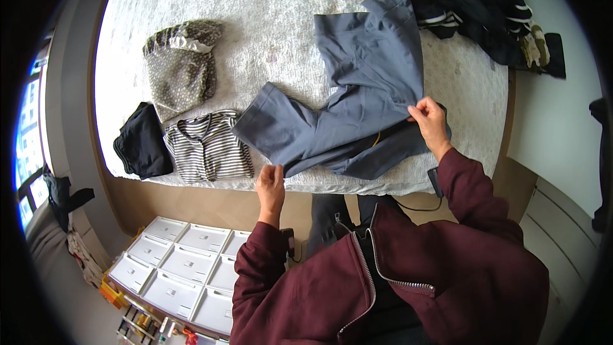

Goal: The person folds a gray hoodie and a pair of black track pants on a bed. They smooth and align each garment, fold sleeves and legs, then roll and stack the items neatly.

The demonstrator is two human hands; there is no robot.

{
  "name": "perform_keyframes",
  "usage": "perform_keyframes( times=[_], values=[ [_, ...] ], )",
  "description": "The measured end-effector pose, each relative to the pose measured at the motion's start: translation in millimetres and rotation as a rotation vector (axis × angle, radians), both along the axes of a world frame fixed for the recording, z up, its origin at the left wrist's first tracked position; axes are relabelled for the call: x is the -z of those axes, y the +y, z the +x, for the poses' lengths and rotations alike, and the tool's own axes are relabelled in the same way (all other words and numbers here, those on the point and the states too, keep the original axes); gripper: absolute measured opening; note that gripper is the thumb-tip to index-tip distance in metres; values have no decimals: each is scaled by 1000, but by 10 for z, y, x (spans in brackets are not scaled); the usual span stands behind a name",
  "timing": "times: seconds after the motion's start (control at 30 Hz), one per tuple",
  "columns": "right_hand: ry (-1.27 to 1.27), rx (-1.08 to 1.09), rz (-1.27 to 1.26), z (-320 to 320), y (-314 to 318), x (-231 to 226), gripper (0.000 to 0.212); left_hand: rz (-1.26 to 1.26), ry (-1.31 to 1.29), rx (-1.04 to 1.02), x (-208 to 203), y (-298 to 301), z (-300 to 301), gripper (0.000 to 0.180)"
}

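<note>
Head view: pinching blue-grey garment (367, 105) at near edge with left hand (271, 186), right edge with right hand (431, 124); best to tension evenly, smoothing creases against bed (268, 45).

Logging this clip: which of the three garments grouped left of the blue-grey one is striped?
The folded top, right of the plain black garment; the dotted garment lies beyond them.

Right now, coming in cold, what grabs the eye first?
The blue-grey garment spread on the bed, with the left hand at its lower edge and the right hand at its right edge. Next, the striped top to its left and the dark clothes heaped at upper right.
</note>
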State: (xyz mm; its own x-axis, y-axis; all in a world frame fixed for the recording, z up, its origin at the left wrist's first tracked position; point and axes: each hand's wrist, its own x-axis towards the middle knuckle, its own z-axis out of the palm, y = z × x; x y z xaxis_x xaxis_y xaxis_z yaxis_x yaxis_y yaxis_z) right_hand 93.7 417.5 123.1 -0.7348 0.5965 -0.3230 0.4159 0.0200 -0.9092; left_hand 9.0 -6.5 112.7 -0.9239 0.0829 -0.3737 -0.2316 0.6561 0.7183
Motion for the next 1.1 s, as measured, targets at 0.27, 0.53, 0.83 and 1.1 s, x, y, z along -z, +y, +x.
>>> perform_keyframes(
  times=[0.27,0.53,0.83,1.1],
  values=[
    [-301,-114,649,519,197,236,41,-147,324,487,-135,751,-316,28],
    [-596,-869,704,365,420,85,55,-404,303,1053,7,1433,-559,62],
    [-613,-1099,298,1308,182,-408,22,-486,250,536,40,-348,-765,26],
    [-638,-1354,-43,1228,-455,-272,26,-142,366,695,-20,773,-216,35]
  ],
)
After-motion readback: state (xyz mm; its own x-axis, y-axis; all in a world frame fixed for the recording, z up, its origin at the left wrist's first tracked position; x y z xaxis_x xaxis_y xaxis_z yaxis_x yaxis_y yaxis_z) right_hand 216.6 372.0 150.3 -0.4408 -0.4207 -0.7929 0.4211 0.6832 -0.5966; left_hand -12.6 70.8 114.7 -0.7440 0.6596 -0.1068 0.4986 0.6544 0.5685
